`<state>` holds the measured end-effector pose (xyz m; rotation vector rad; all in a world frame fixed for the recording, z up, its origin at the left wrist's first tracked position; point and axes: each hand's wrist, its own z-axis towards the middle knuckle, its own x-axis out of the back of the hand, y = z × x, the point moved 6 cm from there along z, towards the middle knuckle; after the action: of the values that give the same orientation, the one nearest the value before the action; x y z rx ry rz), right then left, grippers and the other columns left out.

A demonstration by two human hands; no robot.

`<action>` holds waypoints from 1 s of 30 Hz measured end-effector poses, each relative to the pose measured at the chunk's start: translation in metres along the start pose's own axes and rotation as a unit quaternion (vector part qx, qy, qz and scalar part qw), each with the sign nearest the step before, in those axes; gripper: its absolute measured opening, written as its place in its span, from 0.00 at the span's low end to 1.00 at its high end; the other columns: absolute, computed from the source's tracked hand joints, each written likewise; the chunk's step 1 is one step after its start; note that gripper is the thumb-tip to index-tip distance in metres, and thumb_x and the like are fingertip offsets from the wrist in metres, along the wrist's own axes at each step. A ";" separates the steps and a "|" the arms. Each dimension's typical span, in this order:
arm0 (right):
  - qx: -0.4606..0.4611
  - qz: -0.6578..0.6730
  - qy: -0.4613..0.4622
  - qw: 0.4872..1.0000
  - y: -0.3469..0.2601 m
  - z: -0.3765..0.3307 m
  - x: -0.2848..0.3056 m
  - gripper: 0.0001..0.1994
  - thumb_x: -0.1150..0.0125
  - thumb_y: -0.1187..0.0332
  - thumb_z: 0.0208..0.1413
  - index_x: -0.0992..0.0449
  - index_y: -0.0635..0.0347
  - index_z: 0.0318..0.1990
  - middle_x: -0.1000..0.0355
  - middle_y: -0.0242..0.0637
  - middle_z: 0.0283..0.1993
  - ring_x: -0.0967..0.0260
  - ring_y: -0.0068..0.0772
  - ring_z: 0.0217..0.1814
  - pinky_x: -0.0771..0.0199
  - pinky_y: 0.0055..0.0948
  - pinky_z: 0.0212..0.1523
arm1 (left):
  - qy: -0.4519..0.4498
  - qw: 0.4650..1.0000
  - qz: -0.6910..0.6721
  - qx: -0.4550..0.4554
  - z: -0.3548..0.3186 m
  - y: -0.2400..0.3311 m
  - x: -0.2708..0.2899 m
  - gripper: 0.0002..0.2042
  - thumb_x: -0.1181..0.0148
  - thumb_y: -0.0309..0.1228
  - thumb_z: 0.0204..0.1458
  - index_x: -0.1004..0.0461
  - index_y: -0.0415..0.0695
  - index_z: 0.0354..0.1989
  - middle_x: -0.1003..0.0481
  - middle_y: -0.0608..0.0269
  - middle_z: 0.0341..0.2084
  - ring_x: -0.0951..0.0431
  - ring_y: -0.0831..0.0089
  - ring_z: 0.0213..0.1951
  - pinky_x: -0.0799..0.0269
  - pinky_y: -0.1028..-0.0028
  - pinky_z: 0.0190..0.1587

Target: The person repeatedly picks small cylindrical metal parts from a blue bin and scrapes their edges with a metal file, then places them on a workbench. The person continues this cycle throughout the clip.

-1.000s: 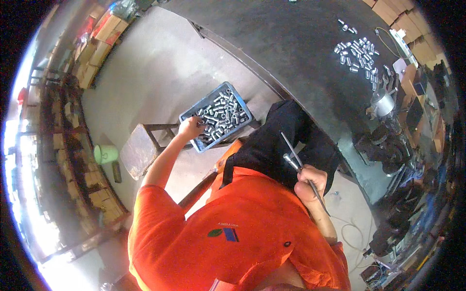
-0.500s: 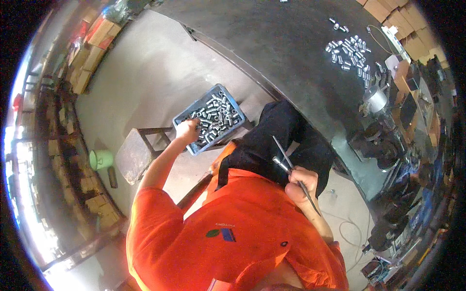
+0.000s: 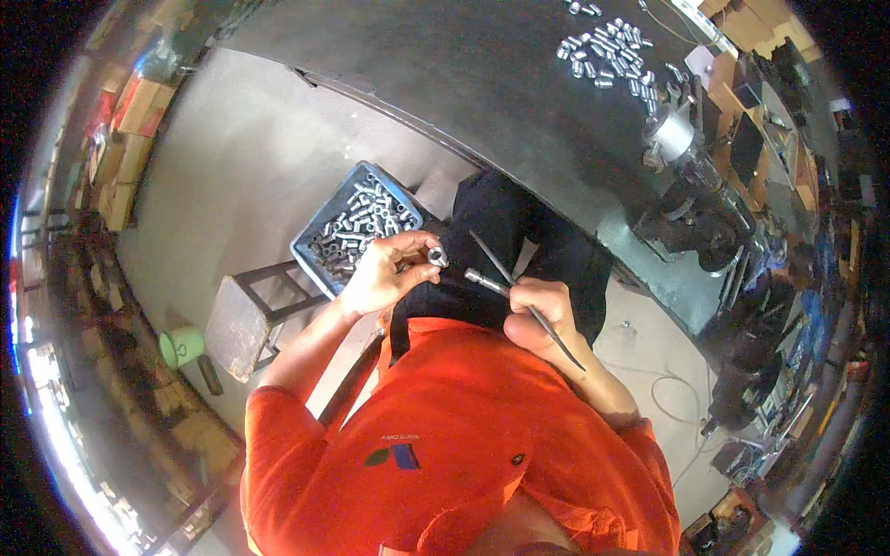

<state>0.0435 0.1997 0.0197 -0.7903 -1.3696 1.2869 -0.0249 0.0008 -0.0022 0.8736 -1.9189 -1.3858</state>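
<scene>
Seen from the head camera, a worker in an orange shirt brings both hands together above the lap, just short of a dark table that fills the far right. The left hand pinches a short metal fitting between thumb and fingertips, its hollow end showing. The right hand is clenched around a thin dark rod and a slimmer bright-tipped metal piece, which points left toward the fitting. The two parts are near each other but apart; by the look of it, this pair is picked out but not yet joined.

Just beyond the left hand, a blue bin holds a heap of loose metal parts, which suggests plenty of work is left. On the table's far right lies a scattered group of similar shiny pieces; whether they are finished or waiting cannot be told. Nearer along that side stands a silver cylindrical fixture, untouched by either hand. At left, a worn stool stands close to the bin, with a pale green mug farther left.
</scene>
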 end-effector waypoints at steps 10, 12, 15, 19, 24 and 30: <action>-0.006 0.006 -0.007 1.000 0.009 0.006 -0.002 0.11 0.40 0.72 0.35 0.40 0.61 0.18 0.44 0.38 0.17 0.45 0.35 0.17 0.49 0.33 0.19 | -0.024 0.984 0.164 -0.062 0.009 0.016 -0.017 0.11 0.38 0.20 0.48 0.26 0.37 0.41 0.24 0.61 0.33 0.24 0.78 0.35 0.27 0.76 0.41; 0.010 -0.006 0.000 1.000 0.009 0.007 -0.002 0.11 0.40 0.72 0.35 0.39 0.61 0.18 0.44 0.38 0.17 0.45 0.36 0.17 0.48 0.33 0.19 | -0.032 0.990 0.132 -0.048 0.011 0.015 -0.016 0.12 0.38 0.19 0.47 0.26 0.37 0.42 0.24 0.60 0.34 0.24 0.77 0.35 0.27 0.76 0.40; -0.018 0.008 -0.002 1.000 0.010 0.006 -0.002 0.11 0.39 0.71 0.35 0.39 0.60 0.18 0.43 0.39 0.18 0.44 0.39 0.17 0.47 0.34 0.19 | -0.042 0.996 0.036 -0.066 0.012 0.016 -0.013 0.11 0.40 0.18 0.48 0.26 0.37 0.41 0.27 0.63 0.31 0.25 0.77 0.33 0.28 0.77 0.36; -0.020 -0.011 -0.027 0.999 0.012 0.005 -0.006 0.12 0.39 0.71 0.35 0.39 0.59 0.18 0.42 0.40 0.18 0.43 0.42 0.17 0.46 0.36 0.18 | -0.093 0.992 0.004 -0.087 0.017 0.017 -0.015 0.12 0.38 0.16 0.46 0.25 0.35 0.41 0.28 0.61 0.35 0.25 0.76 0.34 0.28 0.79 0.36; 0.027 -0.059 -0.002 0.998 0.002 0.003 -0.004 0.13 0.38 0.70 0.34 0.40 0.59 0.18 0.41 0.40 0.18 0.41 0.45 0.18 0.44 0.38 0.17 | -0.087 0.996 -0.010 -0.004 0.014 0.021 -0.021 0.08 0.41 0.21 0.51 0.25 0.35 0.40 0.26 0.62 0.28 0.24 0.77 0.28 0.28 0.79 0.32; 0.046 -0.131 0.018 0.990 0.001 0.001 -0.007 0.14 0.37 0.69 0.34 0.40 0.59 0.17 0.43 0.40 0.17 0.40 0.45 0.17 0.43 0.40 0.18 | -0.074 0.996 -0.055 -0.021 0.013 0.016 -0.029 0.09 0.46 0.26 0.57 0.28 0.33 0.40 0.26 0.63 0.21 0.24 0.77 0.24 0.27 0.77 0.29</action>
<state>0.0439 0.1928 0.0172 -0.5482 -1.3265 1.1162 -0.0199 0.0350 0.0070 0.8890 -1.9694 -1.5902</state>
